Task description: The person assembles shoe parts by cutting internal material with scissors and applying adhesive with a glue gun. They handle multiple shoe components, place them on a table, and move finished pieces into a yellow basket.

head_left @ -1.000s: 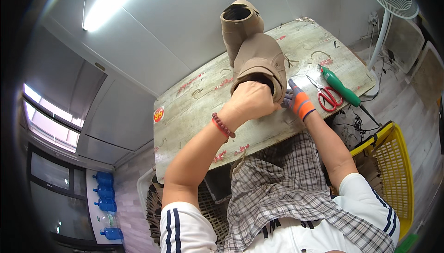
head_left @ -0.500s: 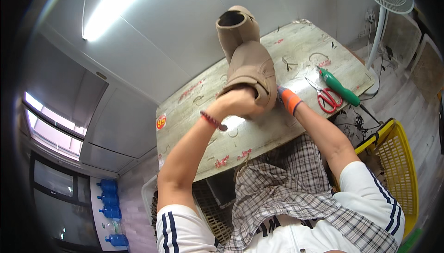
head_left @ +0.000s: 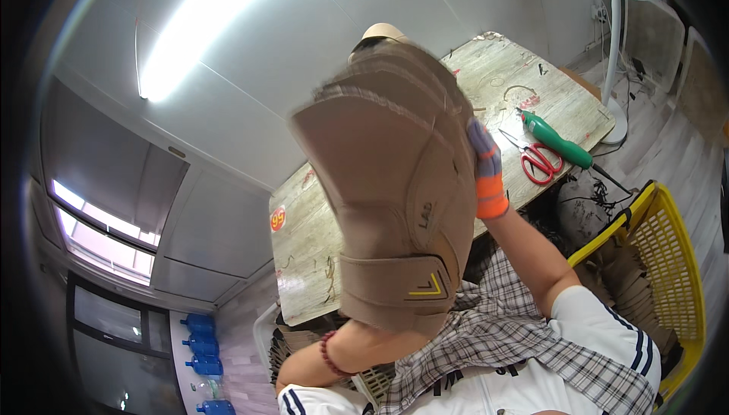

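1 wide fisheye head view, looking down and forward, close above the worktable [head_left: 304, 252]

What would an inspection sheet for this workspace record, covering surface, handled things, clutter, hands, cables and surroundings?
Surface: worn, pale table with red marks.
Handled things: brown strapped piece, partly hiding the table.
Clutter: green tool, red-handled scissors, dark scrap.
Left hand: at the piece's lower end, fingers hidden.
Right hand: gloved, against the piece's side.
Cables: dark cord at the green tool's end.
Surroundings: fan, yellow basket, blue bottles.
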A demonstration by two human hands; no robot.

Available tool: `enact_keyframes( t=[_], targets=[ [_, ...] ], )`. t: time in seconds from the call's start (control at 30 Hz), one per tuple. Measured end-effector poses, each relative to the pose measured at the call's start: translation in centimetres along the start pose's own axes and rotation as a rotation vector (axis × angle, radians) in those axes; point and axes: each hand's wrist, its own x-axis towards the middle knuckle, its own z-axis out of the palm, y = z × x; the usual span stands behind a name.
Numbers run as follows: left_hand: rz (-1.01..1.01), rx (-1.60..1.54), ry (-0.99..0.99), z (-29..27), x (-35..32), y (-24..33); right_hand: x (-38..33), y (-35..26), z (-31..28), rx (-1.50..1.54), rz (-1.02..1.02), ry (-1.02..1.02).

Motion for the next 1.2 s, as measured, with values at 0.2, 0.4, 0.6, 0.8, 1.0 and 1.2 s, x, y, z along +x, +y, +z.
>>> enact_keyframes(
  t=[0.2, 0.4, 0.6, 0.8, 1.0, 1.2],
  targets=[
    [-0.126, 0.179, 0.266, -9.7, 6.8, -11.4, 12.0, -1.3, 7.0, 0.275, 0.004, 0.066],
    [-0.53, -0.064, 0.063, -17.1, 12.8, -14.7, 18.3, 1.3, 8.5, 1.24, 0.601, -0.096],
    [-0.651, -0.146, -0.215, -18.4, 17.1, -17.4, 18.8, 10.1, 10.5, 0.333, 0.587, -0.255],
    [-0.565, 0.053, -0.276, -17.7, 21.8, -16.4, 20.6, 14.5, 12.0, 0.112, 0.657, -0.088],
    [-0.714, 0.344, 0.179, -18.3, 19.8, -11.3, 23.6, 6.1, 11.9, 0.428, 0.594, -0.341],
    [-0.765, 0.074, -0.12, -20.8, 22.6, -12.0, 24.9, 4.4, 9.3, 0.504, 0.537, -0.233]
  ],
)
